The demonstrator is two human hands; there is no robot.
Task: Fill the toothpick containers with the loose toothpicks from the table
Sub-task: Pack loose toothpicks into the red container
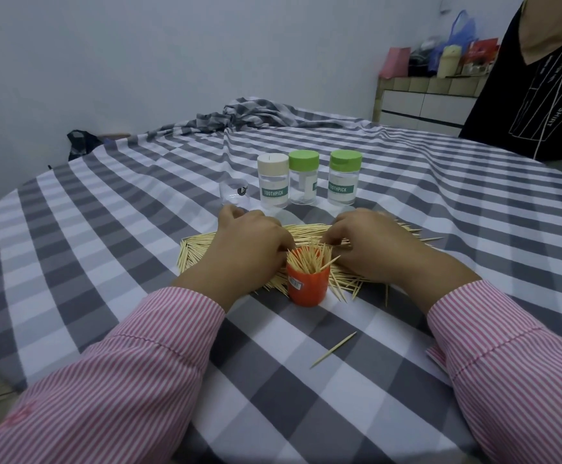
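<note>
Orange plastic cup [307, 287], bristling with wooden toothpicks, stands on the desk amid the loose pile [309, 231]. Our left hand [251, 244] and right hand [370, 244] curl into it; grip contents unclear. Any nudge could topple the cup.

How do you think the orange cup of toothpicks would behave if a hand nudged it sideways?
The orange cup looks small, narrow and probably light, so it may tip rather than slide. The toothpicks stand loose above its rim and would likely spill. The checked cloth under it is soft and might drag with it.
</note>
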